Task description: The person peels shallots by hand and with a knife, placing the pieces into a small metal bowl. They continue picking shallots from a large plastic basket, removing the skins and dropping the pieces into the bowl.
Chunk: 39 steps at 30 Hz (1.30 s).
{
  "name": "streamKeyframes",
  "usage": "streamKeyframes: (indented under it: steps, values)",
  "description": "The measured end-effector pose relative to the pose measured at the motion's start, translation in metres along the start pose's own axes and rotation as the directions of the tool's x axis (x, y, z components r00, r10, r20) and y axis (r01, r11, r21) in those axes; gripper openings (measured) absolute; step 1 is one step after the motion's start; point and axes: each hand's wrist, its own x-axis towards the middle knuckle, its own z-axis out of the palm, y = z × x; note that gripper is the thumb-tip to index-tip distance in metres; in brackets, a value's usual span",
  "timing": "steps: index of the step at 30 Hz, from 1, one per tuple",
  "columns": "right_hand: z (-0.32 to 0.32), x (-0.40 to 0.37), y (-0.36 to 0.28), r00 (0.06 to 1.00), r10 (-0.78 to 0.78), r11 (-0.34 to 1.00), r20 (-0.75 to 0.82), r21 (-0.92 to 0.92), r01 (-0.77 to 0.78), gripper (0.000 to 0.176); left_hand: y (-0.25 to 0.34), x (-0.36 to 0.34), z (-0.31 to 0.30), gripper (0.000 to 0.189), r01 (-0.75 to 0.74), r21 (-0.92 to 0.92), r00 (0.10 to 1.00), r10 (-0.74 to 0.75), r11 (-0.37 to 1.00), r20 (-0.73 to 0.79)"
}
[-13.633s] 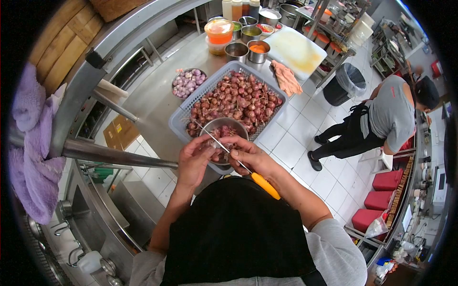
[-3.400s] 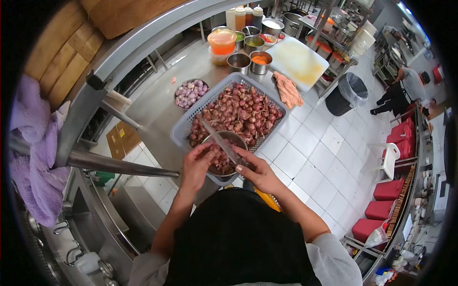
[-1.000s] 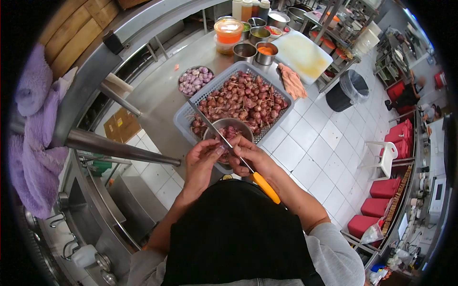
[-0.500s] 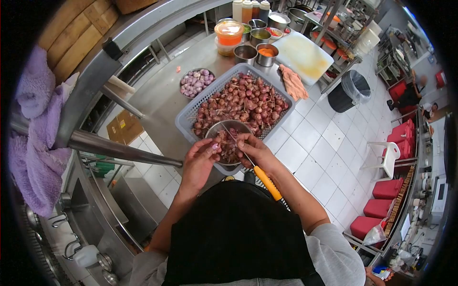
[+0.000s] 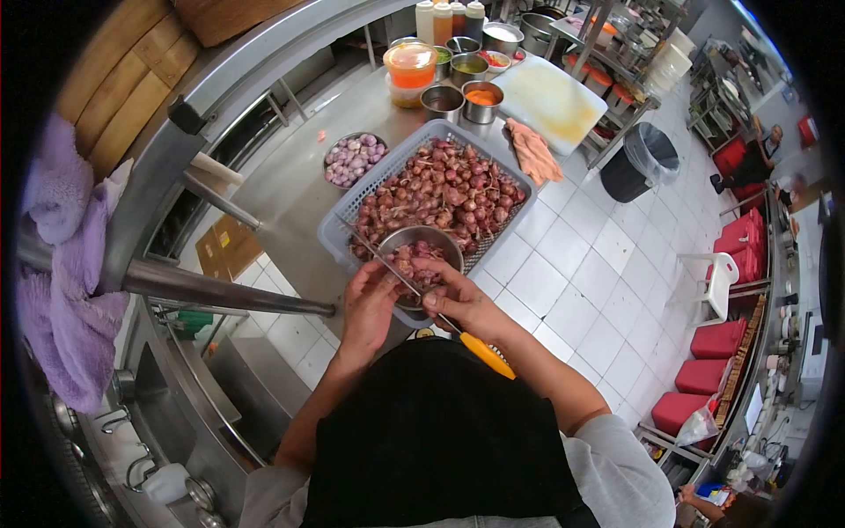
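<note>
Note the knife (image 5: 400,275), probably light and stiff, best taken near its handle (image 5: 487,355), with fingers closed there in right hand (image 5: 462,304) and curled, hold unclear, in left hand (image 5: 365,310).

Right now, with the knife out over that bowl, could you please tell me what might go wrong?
The yellow-handled knife could slip and nick the left hand, since its blade passes close by. The right hand seems to grip near the blade, so it might get cut too. Some scraps could also miss the steel bowl and fall among the shallots in the basket around it.
</note>
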Motion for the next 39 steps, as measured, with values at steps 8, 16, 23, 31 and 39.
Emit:
streamKeyframes:
  steps: [8, 16, 23, 31, 39]
  values:
    - [0.001, -0.001, -0.007, 0.999, -0.031, 0.997, 0.031, -0.075, 0.033, 0.047, -0.001, -0.003, -0.002, 0.025, 0.006, -0.032, 1.0, -0.006, 0.999, -0.014]
    - [-0.014, -0.006, -0.011, 0.995, 0.007, 0.987, -0.102, -0.157, -0.023, 0.047, -0.003, -0.002, -0.008, 0.032, 0.008, 0.1, 0.999, -0.004, 0.995, -0.038]
    - [0.0, 0.0, 0.001, 0.987, -0.156, 0.962, -0.038, -0.234, 0.143, 0.062, -0.006, 0.0, -0.004, 0.031, -0.005, 0.003, 1.0, 0.005, 1.0, -0.013]
    - [0.005, 0.002, 0.002, 0.979, -0.202, 0.945, -0.007, -0.263, 0.193, 0.058, -0.002, -0.004, 0.001, 0.027, -0.002, 0.052, 0.999, 0.004, 0.999, -0.046]
    - [0.014, -0.001, -0.009, 0.978, -0.208, 0.953, -0.01, -0.229, 0.2, 0.057, -0.007, -0.005, -0.003, 0.026, -0.016, 0.029, 0.999, 0.017, 0.999, -0.05]
